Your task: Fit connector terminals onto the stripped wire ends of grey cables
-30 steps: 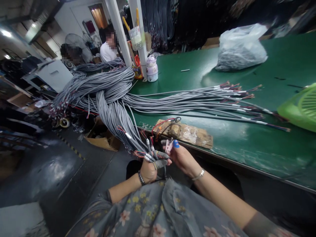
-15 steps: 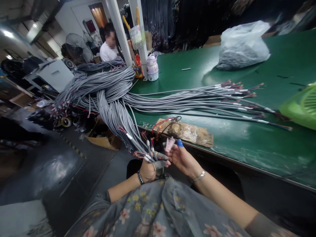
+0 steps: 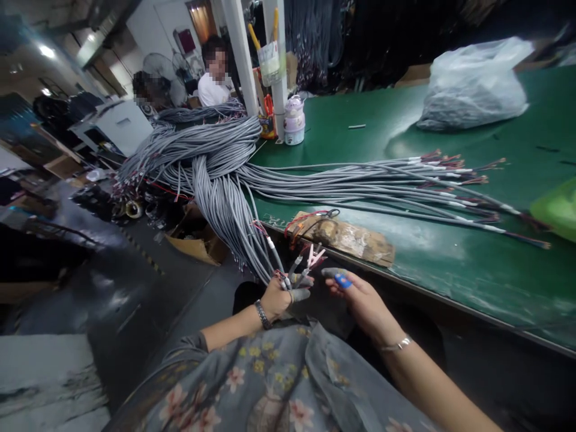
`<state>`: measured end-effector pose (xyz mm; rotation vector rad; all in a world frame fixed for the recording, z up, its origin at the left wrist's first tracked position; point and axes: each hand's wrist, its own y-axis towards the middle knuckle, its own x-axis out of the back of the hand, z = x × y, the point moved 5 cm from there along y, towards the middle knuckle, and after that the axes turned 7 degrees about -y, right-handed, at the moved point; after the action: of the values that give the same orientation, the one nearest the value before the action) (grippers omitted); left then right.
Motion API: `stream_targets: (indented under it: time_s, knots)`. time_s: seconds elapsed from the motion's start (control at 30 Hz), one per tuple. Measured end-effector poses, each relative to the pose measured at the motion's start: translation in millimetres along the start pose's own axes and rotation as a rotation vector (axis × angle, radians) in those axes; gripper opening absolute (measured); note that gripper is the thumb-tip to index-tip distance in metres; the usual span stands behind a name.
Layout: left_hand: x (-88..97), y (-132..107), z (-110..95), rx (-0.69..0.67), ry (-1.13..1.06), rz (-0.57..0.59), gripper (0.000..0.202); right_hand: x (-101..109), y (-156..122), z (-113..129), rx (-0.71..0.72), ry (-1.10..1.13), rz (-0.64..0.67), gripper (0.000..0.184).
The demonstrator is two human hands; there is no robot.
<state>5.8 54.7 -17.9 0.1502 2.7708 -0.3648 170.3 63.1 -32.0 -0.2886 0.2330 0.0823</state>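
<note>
My left hand (image 3: 278,299), in grey finger covers, is closed around several grey cables (image 3: 285,281) with white bands and stripped, coloured wire ends. A pink clothespin (image 3: 315,257) stands at the cable ends just above that hand; what its jaws grip is hard to make out. To the right, my right hand (image 3: 362,297) is apart from the clothespin, its index finger stretched out and its other fingers curled. It wears a blue thumb cover (image 3: 342,281), and nothing shows in its fingers. The held cables run up into a large grey cable bundle (image 3: 220,144) at the bench's left end.
A stained wooden board (image 3: 355,240) with a red and black lead lies along the front edge of the green bench (image 3: 450,270). More cable ends (image 3: 432,171) stretch right toward a green basket (image 3: 558,210). Behind are a plastic bag (image 3: 477,84), a lilac bottle (image 3: 294,122) and a seated person (image 3: 213,87).
My right hand has let go of the pink clothespin and drawn away to the right. The clothespin stays by the cable ends at my left hand. The view has shifted slightly left.
</note>
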Motion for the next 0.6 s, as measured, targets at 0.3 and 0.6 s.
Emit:
stream_targets:
  time_s: [0.3,0.6]
  knots:
    - [-1.4,-8,25,-0.032,0.251,0.141,0.033,-14,-39,30,0.312,-0.4,0.031,0.025]
    - [17.6,-41,-10,-0.205,0.124,0.053,0.047,11,-40,29,0.255,-0.475,-0.187,0.044]
